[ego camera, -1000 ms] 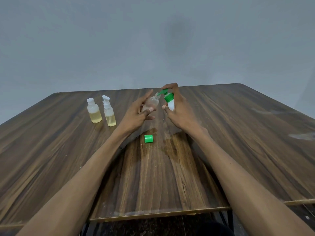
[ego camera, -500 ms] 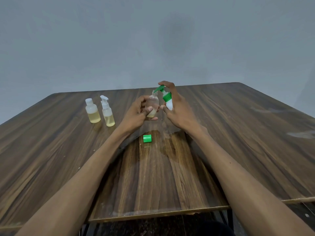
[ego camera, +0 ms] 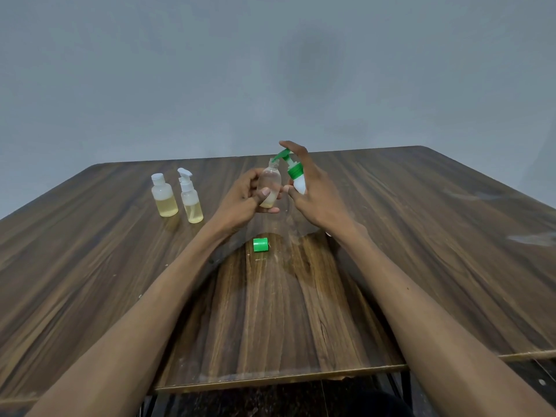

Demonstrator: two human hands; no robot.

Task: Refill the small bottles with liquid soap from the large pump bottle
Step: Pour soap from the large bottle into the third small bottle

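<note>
So the big dark wood-grain desk (ego camera: 421, 251) carries everything here, and out over its middle the right hand (ego camera: 313, 191) has the large white pump bottle with the green collar and green spout (ego camera: 296, 176) in its grip, fingers wrapped round the body and one finger up on the pump head. It's tilted, long axis leaning up and to the left, spout pointing left and slightly down at the mouth of the small clear plastic bottle (ego camera: 270, 188). That one's held off the desk by the left hand (ego camera: 240, 200), thumb and fingers curled round it, neck up, near upright, only a little yellowish soap at the bottom. I'd say keep the spout tip right over the opening and press slow and short so nothing dribbles down the side. Off to the left stand a white-capped small bottle (ego camera: 164, 195) and a small spray bottle (ego camera: 189, 197), both about half full. The little green cap (ego camera: 260, 245) lies on the desk nearer the person.
</note>
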